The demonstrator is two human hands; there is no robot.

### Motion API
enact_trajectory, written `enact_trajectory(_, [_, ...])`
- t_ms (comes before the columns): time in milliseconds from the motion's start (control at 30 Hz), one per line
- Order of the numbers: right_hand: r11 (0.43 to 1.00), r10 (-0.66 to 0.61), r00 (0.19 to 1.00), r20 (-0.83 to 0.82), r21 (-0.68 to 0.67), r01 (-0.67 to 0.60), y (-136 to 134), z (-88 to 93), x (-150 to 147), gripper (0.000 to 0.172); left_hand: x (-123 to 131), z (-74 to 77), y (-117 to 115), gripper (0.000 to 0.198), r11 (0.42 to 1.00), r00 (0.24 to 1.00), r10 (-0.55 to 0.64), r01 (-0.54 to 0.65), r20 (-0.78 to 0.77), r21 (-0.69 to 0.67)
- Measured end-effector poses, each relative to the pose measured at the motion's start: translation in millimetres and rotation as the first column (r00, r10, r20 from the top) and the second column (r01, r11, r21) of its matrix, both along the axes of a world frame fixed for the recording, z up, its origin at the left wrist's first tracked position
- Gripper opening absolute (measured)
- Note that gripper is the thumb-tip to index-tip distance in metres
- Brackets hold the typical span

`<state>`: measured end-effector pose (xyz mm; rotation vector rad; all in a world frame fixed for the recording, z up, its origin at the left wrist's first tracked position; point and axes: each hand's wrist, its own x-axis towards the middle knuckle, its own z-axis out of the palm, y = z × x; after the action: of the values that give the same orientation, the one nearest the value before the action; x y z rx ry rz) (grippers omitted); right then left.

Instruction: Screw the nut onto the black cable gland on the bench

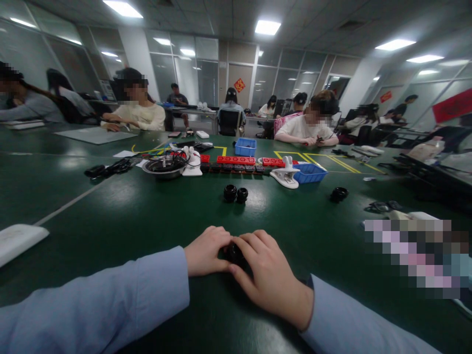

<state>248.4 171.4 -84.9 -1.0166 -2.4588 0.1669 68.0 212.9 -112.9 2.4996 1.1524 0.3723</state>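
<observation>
My left hand (pixel 206 250) and my right hand (pixel 266 270) meet low over the green table, close in front of me. Between their curled fingers is a black round fitting that looks like a cable gland (pixel 235 253); the fingers cover most of it. Both hands grip it, the left from its left side and the right from above and the right. Just beyond my hands, a black cable gland (pixel 229 193) stands beside a smaller black gland (pixel 242 195). Farther right lies another black gland (pixel 339 194).
Across the table are a metal bowl (pixel 164 172) of wires, red sockets (pixel 236 160), a white clip stand (pixel 286 173), a blue bin (pixel 310 173) and a smaller blue bin (pixel 246 146). A white device (pixel 20 241) lies left. Co-workers sit opposite.
</observation>
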Motion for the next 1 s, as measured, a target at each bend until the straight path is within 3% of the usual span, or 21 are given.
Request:
enact_trajectory(167, [0.996, 0.092, 0.995, 0.044, 0.003, -0.092, -3, 2.4, -1, 0.039, 1, 2.8, -1, 0.030, 1.000, 1.000, 0.007, -0.007, -0.022, 0.010])
enact_trajectory(333, [0.973, 0.230, 0.970, 0.073, -0.044, -0.228, -8, 4.8, 1, 0.030, 0, 1.6, -1, 0.019, 0.999, 0.999, -0.030, 0.030, -0.014, 0.015])
enact_trajectory(500, [0.972, 0.229, 0.969, 0.091, 0.027, -0.232, -10, 2.5, 3, 0.017, -1, 1.4, 0, 0.021, 1.000, 1.000, -0.016, 0.016, -0.003, -0.010])
enact_trajectory(633, [0.992, 0.117, 0.989, 0.092, 0.045, -0.122, 5, 0.7, 11, 0.034, -2, 1.9, 0, 0.031, 0.999, 0.999, -0.023, 0.024, 0.032, -0.031])
enact_trajectory(733, [0.996, -0.087, 0.989, 0.123, 0.007, 0.086, 26, -2.3, 21, 0.033, -2, 3.1, 0, 0.037, 0.999, 0.999, -0.024, 0.025, 0.031, -0.041])
enact_trajectory(833, [0.961, -0.276, 0.952, 0.135, 0.012, 0.277, 46, -7.8, 29, 0.033, -2, 4.7, -1, 0.039, 0.999, 1.000, -0.027, 0.027, 0.005, -0.042])
enact_trajectory(1000, [0.963, -0.268, 0.961, 0.069, -0.020, 0.270, 46, -11.8, 29, 0.035, -2, 5.2, -1, 0.039, 0.998, 0.999, -0.035, 0.035, 0.015, -0.043])
